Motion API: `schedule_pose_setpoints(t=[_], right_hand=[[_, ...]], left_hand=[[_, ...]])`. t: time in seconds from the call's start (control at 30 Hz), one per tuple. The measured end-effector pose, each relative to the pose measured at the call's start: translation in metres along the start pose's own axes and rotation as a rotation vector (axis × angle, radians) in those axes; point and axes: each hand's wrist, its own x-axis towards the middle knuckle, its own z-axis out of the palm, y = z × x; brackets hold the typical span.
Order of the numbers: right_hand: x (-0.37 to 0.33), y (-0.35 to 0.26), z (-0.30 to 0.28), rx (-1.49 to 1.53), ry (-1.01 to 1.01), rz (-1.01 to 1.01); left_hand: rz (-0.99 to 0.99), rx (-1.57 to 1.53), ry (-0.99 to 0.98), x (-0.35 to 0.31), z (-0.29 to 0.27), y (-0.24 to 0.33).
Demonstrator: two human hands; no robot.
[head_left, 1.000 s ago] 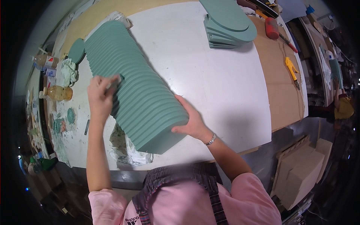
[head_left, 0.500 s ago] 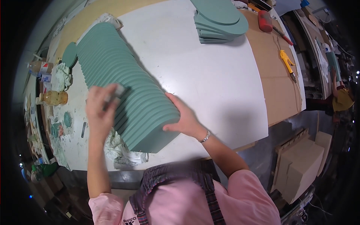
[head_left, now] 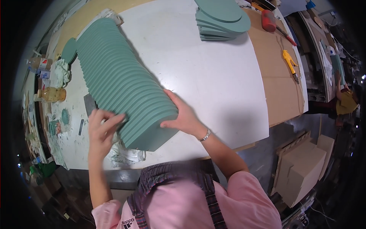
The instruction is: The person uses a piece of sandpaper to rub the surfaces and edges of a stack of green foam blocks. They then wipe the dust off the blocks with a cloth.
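Note:
A long row of green, round-edged boards [head_left: 126, 76], set face to face on edge, runs diagonally across the white table. My right hand [head_left: 183, 115] grips its near right end, thumb on the front board's face and fingers along the side. Near the row's left side, my left hand [head_left: 102, 128] is closed, thumb and fingers pinched together. Something small and greyish shows at its fingertips, too hidden and blurred to name. Just beyond that hand a dark grey flat piece [head_left: 90, 103] lies against the row.
Stacked green boards [head_left: 221, 23] stand at the back. On the right are a red mallet [head_left: 268, 21] and a yellow air gun [head_left: 289, 61]. Bottles [head_left: 51, 94], a rag [head_left: 61, 72] and a dark strip [head_left: 81, 127] lie left. A cardboard box [head_left: 305, 168] stands beyond the table.
My left hand has come down from over the boards toward me, to the row's lower left edge, uncovering the dark flat piece. My right hand keeps its hold. The whole view has shifted slightly.

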Motion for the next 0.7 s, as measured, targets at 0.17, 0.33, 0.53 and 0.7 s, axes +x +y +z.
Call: schedule_pose_setpoints(t=[0.17,0.33,0.53,0.7], right_hand=[[0.006,-0.013,-0.002,0.009,-0.062,0.028],[0.02,-0.017,0.005,-0.13,0.0,-0.17],[0.019,-0.021,0.002,-0.13,-0.063,-0.066],[0.019,-0.011,0.007,-0.029,-0.027,-0.082]], left_hand=[[-0.092,0.012,0.116,-0.009,-0.006,0.019],[0.039,-0.001,0.116,0.027,0.03,0.035],[-0.325,-0.007,0.177,-0.073,-0.018,-0.008],[-0.208,-0.175,0.453,0.001,0.015,0.02]])
